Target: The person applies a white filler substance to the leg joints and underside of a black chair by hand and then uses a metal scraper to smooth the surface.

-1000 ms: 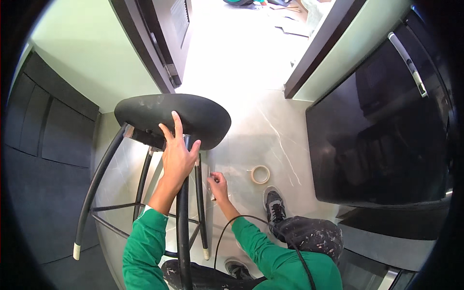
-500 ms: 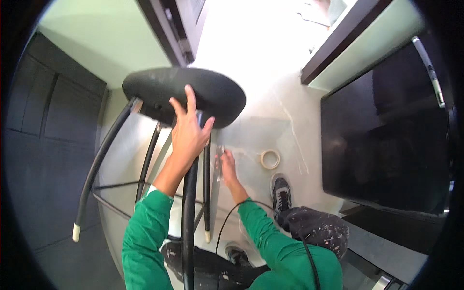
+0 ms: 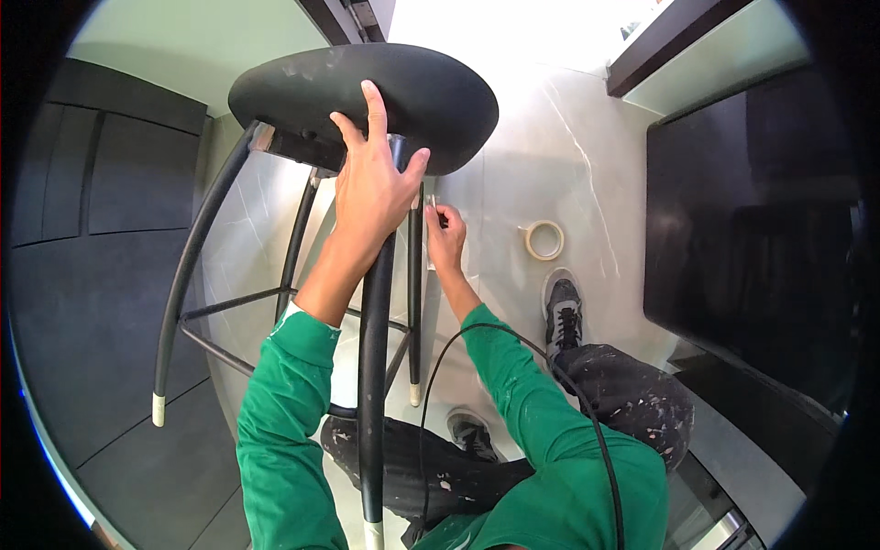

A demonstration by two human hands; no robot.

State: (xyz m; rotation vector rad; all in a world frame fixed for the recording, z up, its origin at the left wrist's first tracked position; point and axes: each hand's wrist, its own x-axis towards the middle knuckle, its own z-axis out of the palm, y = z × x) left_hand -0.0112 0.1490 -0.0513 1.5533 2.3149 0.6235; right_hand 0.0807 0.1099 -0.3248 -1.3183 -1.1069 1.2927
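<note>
A black stool (image 3: pixel 426 101) is tilted, the underside of its round seat toward me and its pale-tipped legs pointing my way. My left hand (image 3: pixel 374 197) supports it where a leg meets the seat. Its index and middle fingers stretch over the underside, its thumb on the leg's other side. Beside another leg, my right hand (image 3: pixel 446 240) has its fingers curled in a pinch on a narrow clear strip (image 3: pixel 432 260). Whether the strip touches the stool I cannot tell.
A roll of pale tape (image 3: pixel 544 241) lies on the marbled floor (image 3: pixel 513 137), near my shoe (image 3: pixel 563 312). Dark cabinets (image 3: pixel 101 302) stand at left and a large black panel (image 3: pixel 742 220) at right. A black cord (image 3: pixel 600 449) runs across my right arm.
The view has shifted, so the stool, tape roll and hands appear higher in the picture. My right hand is closer to the seat; my left hand keeps its place on the stool.
</note>
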